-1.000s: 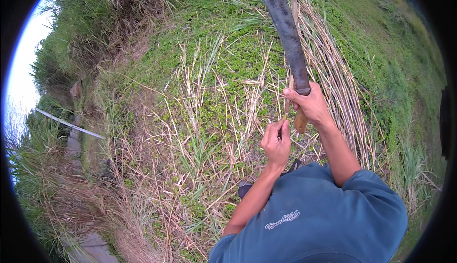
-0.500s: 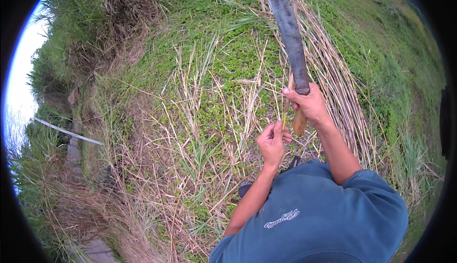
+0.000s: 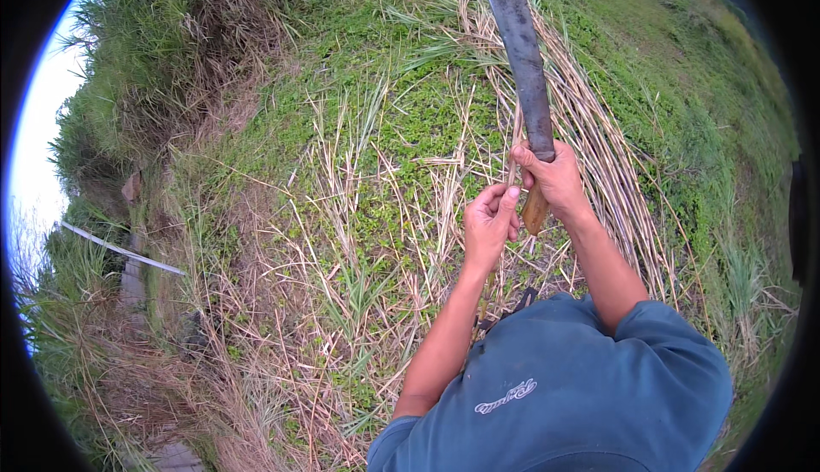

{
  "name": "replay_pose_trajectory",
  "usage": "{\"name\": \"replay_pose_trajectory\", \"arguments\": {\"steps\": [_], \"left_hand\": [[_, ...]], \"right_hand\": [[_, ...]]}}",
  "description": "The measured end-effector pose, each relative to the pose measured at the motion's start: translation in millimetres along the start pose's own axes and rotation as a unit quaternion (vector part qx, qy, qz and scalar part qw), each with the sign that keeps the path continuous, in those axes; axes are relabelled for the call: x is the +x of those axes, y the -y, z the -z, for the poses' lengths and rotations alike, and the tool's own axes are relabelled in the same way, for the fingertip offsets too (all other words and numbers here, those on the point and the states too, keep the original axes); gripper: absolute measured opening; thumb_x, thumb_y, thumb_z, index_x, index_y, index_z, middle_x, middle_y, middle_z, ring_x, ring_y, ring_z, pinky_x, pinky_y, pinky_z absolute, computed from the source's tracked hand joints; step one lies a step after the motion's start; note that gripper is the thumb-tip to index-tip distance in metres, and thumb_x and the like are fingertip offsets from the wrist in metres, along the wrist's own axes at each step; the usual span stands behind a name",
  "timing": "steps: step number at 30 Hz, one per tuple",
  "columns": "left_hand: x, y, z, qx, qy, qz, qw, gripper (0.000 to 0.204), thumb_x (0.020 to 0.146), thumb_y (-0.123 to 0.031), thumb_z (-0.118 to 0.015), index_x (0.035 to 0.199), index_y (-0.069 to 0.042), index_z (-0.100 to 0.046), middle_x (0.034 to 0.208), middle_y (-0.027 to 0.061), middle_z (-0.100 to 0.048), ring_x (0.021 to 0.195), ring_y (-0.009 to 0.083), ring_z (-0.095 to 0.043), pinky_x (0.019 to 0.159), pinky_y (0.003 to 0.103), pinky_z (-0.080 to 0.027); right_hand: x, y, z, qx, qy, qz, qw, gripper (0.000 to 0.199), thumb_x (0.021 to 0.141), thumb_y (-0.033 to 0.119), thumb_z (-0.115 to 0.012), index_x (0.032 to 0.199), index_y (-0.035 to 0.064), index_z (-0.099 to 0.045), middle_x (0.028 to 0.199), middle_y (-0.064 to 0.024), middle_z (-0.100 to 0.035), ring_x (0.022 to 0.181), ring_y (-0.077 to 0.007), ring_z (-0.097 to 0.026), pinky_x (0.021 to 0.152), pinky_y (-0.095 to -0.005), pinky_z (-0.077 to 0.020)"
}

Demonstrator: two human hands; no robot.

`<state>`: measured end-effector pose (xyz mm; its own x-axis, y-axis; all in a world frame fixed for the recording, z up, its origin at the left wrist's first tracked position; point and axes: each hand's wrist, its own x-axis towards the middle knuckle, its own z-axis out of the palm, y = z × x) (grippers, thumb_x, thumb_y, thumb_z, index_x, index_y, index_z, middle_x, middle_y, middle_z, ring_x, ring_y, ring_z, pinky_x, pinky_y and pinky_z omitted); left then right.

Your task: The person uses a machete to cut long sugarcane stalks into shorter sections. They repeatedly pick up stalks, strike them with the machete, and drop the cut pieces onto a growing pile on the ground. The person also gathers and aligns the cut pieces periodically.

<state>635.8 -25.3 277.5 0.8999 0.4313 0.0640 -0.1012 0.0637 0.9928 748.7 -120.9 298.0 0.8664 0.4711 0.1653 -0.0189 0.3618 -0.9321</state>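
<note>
My right hand [image 3: 559, 183] is wrapped round a machete [image 3: 521, 62] where the dark, worn blade meets its wooden handle. The blade points up and away from me, and the handle's butt shows below my fingers. Close beside it on the left, my left hand [image 3: 489, 224] is closed, thumb against fingers, on a thin dry cane stalk [image 3: 516, 134]. The stalk runs up along the left side of the blade, past my right thumb, which seems to touch it. Its lower part shows faintly under my left wrist.
A long heap of cut cane stalks [image 3: 602, 143] lies on the ground to the right of the machete. Loose dry stalks and leaves [image 3: 342, 160] litter the green ground cover ahead. Tall grass [image 3: 128, 70] rises at the far left, near a pale pole [image 3: 124, 252] and a narrow paved strip [image 3: 132, 288].
My left hand has moved up along the stalk, closer to my right hand. The machete has shifted slightly, still in my right hand.
</note>
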Motion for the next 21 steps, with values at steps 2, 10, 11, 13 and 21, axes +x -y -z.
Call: {"name": "replay_pose_trajectory", "arguments": {"steps": [2, 10, 11, 13, 21], "left_hand": [[4, -8, -1, 0.016, 0.033, 0.006, 0.999, 0.033, 0.098, -0.031, -0.057, 0.101, 0.001, -0.060, 0.059, 0.0035, -0.057, 0.044, 0.0068, -0.049, 0.039, 0.021, -0.038], [11, -3, -14, -0.099, 0.141, 0.032, 0.985, 0.035, 0.103, -0.034, -0.043, 0.105, -0.002, -0.057, 0.058, 0.0055, -0.056, 0.043, 0.0093, -0.048, 0.039, 0.021, -0.039], [16, -13, -18, -0.102, 0.148, 0.023, 0.983, 0.034, 0.103, -0.034, -0.043, 0.106, -0.002, -0.057, 0.058, 0.0054, -0.056, 0.043, 0.0092, -0.048, 0.039, 0.021, -0.039], [26, -30, -27, -0.136, 0.146, 0.051, 0.978, 0.033, 0.104, -0.033, -0.043, 0.108, -0.003, -0.056, 0.062, 0.0039, -0.056, 0.042, 0.0074, -0.046, 0.038, 0.020, -0.037], [30, -24, -27, -0.347, 0.235, 0.194, 0.887, 0.029, 0.104, -0.030, -0.040, 0.100, -0.006, -0.055, 0.062, 0.0003, -0.054, 0.040, 0.0042, -0.042, 0.035, 0.019, -0.032]], "right_hand": [[13, 13, 3, 0.031, -0.003, 0.030, 0.999, 0.035, 0.080, 0.029, -0.080, 0.095, 0.0013, -0.065, 0.069, -0.0011, -0.062, 0.052, -0.0049, -0.050, 0.047, -0.0209, -0.0400], [58, 59, 27, 0.136, 0.009, 0.072, 0.988, 0.029, 0.083, 0.023, -0.078, 0.095, 0.0030, -0.060, 0.067, 0.0017, -0.054, 0.050, -0.0060, -0.047, 0.046, -0.0222, -0.0414], [58, 62, 28, 0.148, 0.011, 0.068, 0.987, 0.028, 0.083, 0.022, -0.078, 0.094, 0.0033, -0.060, 0.066, 0.0022, -0.052, 0.050, -0.0060, -0.047, 0.046, -0.0223, -0.0415], [55, 63, 30, 0.157, 0.008, 0.062, 0.986, 0.028, 0.083, 0.022, -0.078, 0.093, 0.0041, -0.058, 0.064, 0.0030, -0.051, 0.049, -0.0061, -0.046, 0.046, -0.0226, -0.0415], [50, 55, 45, 0.168, 0.096, 0.038, 0.980, 0.027, 0.085, 0.023, -0.075, 0.092, 0.0053, -0.056, 0.061, 0.0041, -0.048, 0.048, -0.0052, -0.044, 0.046, -0.0216, -0.0394]]}}
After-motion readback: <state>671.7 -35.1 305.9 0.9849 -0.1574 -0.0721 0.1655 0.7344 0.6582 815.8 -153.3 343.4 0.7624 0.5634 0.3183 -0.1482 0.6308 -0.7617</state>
